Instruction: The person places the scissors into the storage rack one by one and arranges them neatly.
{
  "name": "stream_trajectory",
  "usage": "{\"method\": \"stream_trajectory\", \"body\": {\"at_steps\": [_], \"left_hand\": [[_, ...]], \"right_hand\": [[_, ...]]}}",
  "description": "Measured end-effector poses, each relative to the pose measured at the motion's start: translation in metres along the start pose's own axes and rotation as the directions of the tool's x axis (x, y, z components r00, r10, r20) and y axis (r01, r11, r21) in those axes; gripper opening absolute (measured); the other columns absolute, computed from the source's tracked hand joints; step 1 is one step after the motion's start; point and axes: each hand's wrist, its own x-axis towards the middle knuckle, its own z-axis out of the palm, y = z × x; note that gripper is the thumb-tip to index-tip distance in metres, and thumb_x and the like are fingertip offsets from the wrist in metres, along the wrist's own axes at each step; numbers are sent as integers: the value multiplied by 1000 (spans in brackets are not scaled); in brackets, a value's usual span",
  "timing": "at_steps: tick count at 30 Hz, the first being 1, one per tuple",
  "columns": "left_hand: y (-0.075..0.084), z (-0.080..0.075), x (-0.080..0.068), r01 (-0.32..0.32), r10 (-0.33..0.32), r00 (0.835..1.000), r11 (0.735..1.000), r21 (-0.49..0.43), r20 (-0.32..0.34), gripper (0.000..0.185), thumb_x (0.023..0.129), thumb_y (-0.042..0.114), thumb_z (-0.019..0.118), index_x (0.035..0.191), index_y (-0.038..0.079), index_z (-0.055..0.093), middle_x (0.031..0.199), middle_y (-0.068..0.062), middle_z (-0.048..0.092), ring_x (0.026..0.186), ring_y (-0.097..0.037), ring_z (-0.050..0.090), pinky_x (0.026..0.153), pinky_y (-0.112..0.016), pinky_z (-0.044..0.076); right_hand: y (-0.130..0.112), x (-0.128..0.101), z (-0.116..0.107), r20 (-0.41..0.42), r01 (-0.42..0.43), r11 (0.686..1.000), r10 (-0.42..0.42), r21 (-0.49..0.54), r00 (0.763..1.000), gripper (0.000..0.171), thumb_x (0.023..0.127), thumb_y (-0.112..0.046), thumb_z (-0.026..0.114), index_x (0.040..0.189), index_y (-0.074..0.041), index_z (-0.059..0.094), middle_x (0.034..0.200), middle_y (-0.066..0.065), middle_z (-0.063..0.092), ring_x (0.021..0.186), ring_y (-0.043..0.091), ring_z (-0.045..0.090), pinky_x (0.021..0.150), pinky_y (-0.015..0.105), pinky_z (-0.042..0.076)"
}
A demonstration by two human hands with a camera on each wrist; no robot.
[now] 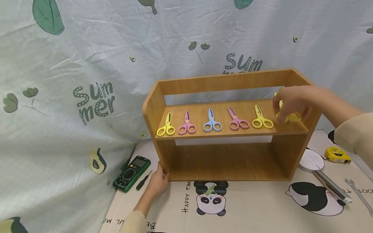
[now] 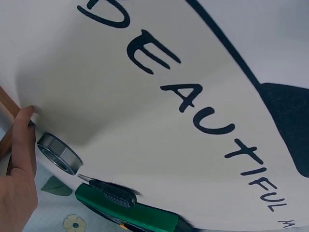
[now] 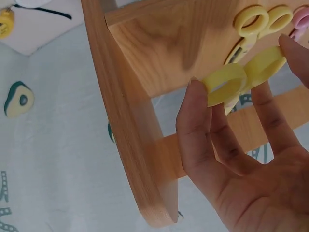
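A two-tier wooden shelf stands against the cloth backdrop. On its upper board several scissors lie in a row, among them blue scissors, pink scissors and yellow scissors. At the right end of that board, my right hand holds another pair of yellow scissors by the handle loops, tilted, with the blades mostly hidden behind the fingers. My left hand grips the shelf's lower left front corner. Its fingers lie along the wood edge in the left wrist view.
Left of the shelf lie a green multimeter and a small screwdriver, with a metal bearing close by. To the right are a yellow tape measure, a round-headed tool with a metal handle and a wrench.
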Motion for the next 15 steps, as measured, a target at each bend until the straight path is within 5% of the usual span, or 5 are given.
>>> {"method": "stream_trajectory", "body": {"at_steps": [15], "left_hand": [[0,0,2,-6,6,1000,1000,5,1,65,101,2,54,155,-13,20,139,-41,56,126,-50,62,104,-57,53]], "right_hand": [[1,21,0,120,-89,994,82,55,989,35,85,-21,78,113,-6,63,108,15,54,95,34,58,75,43,63]]}}
